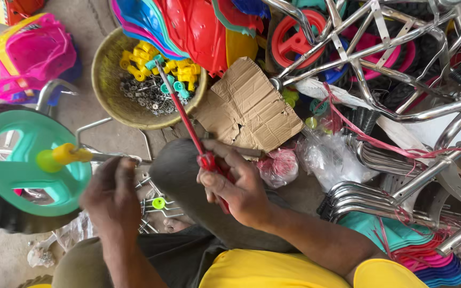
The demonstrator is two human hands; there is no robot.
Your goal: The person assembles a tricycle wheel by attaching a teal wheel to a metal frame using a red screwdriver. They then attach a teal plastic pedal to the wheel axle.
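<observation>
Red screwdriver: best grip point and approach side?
Grip the screwdriver by its thick red handle at the low end, where the right hand already wraps it. Come from the right, below the cardboard; the thin shaft slants up-left toward the bowl and gives little purchase.

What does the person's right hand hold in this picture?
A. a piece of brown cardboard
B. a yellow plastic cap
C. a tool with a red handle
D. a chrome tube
C: the right hand has its fingers closed around a red-handled tool, whose thin shaft points up toward the round basket of small parts; the cardboard lies untouched beside it.
</observation>
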